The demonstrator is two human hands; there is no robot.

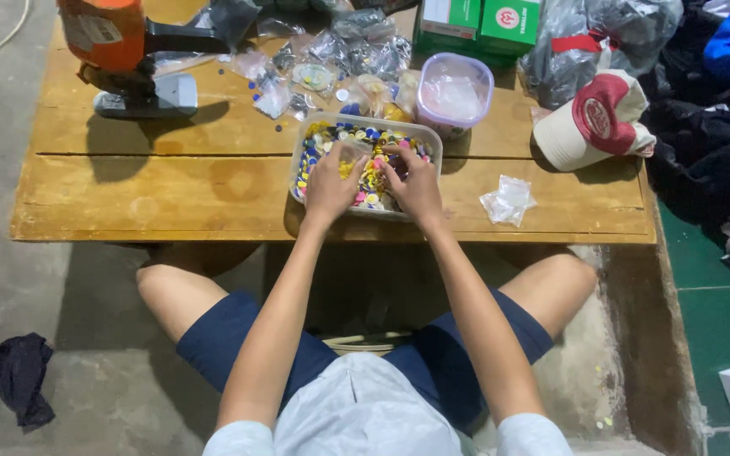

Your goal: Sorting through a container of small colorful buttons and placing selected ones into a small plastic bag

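Both arms stretched forward, left hand (329, 181) and right hand (416, 186) side by side, fingers curled down.

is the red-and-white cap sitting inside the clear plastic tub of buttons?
No, the red-and-white cap lies on the wooden table, right of the clear plastic tub of buttons.

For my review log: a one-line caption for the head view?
Both hands, left hand and right hand, in a clear tub of coloured buttons on a wooden table.

Tub of buttons (310, 139) at table's (171, 186) near edge, lidded container (454, 93) behind it, cap (595, 120) right, press (124, 59) far left, both hands (331, 186) in tub.
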